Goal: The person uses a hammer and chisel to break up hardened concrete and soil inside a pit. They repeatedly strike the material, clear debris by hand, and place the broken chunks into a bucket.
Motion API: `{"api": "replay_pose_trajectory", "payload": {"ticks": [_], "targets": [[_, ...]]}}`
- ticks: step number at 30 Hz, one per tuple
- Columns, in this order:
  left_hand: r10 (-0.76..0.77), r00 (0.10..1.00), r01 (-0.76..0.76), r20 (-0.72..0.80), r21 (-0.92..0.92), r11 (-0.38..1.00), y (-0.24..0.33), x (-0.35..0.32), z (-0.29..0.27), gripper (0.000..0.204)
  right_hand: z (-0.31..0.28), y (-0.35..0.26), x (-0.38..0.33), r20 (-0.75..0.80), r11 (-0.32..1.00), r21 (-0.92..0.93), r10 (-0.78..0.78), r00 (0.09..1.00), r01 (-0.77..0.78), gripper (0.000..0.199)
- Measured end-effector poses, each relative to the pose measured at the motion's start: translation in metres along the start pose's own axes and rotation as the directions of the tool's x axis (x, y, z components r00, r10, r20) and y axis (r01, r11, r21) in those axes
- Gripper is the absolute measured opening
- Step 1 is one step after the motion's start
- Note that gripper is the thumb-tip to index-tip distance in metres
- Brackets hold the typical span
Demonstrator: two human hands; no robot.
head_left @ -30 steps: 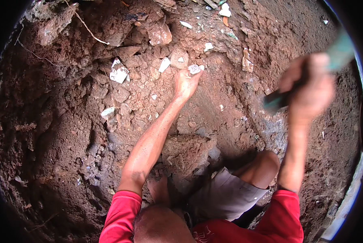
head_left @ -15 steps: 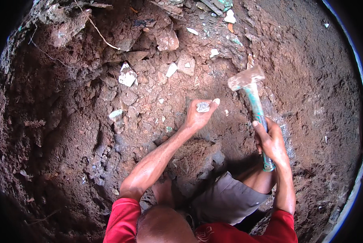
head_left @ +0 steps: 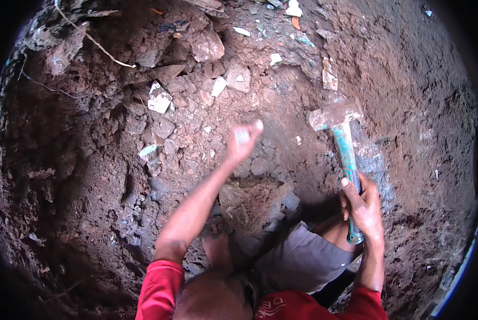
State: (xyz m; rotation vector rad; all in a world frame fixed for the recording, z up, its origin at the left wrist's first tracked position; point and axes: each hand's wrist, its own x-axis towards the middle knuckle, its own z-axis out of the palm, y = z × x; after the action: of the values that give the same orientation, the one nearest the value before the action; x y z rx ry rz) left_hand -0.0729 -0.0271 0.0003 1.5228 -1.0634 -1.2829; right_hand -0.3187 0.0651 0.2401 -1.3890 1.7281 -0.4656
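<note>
My left hand [head_left: 240, 145] is closed in a fist around a chisel [head_left: 242, 136], of which only the blunt pale metal end shows above the fingers. Motion blurs this hand, and the chisel's lower part is hidden beneath it. Reddish-brown soil with loose stones lies under the fist. To the right, my right hand [head_left: 365, 205] wraps around the dark lower grip of a hammer [head_left: 335, 114]. The hammer's worn, dirt-smeared head points away from me, and its shaft has patches of green. Hammer head and chisel are well apart.
A rough soil mound [head_left: 255, 201] stands close before my legs. Beyond the left hand lie a white-faced fragment [head_left: 159, 98], a flat stone [head_left: 238, 78] and larger rocks [head_left: 207, 45]. A thin root [head_left: 103, 49] hangs at the far left.
The left hand with the chisel has shifted left and slightly away from me. The hammer has moved right and back toward me in my right hand. The whole view has shifted a little.
</note>
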Motion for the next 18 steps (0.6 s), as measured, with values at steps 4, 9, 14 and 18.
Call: {"api": "replay_pose_trajectory", "payload": {"ticks": [4,9,14,18], "targets": [[0.308,0.930,-0.335,0.202,0.117,0.935,0.025,-0.038,0.023,0.027,0.005,-0.003,-0.010,0.004,0.996,-0.067,0.054,0.999,-0.053,0.024],[0.155,0.987,-0.154,0.046,-0.031,0.988,0.093,-0.056,-0.016,0.036,0.004,0.001,-0.022,-0.031,0.996,-0.030,0.078,0.996,-0.079,0.022],[0.237,0.926,-0.330,-0.293,-0.328,0.885,0.108,-0.036,-0.077,0.039,0.002,0.004,-0.025,0.002,0.990,0.136,-0.027,1.000,0.026,0.028],[0.262,0.841,-0.306,-0.474,-0.017,0.952,0.078,-0.025,-0.061,0.016,0.000,-0.011,-0.022,0.001,0.951,0.222,-0.219,0.976,0.213,0.033]]}}
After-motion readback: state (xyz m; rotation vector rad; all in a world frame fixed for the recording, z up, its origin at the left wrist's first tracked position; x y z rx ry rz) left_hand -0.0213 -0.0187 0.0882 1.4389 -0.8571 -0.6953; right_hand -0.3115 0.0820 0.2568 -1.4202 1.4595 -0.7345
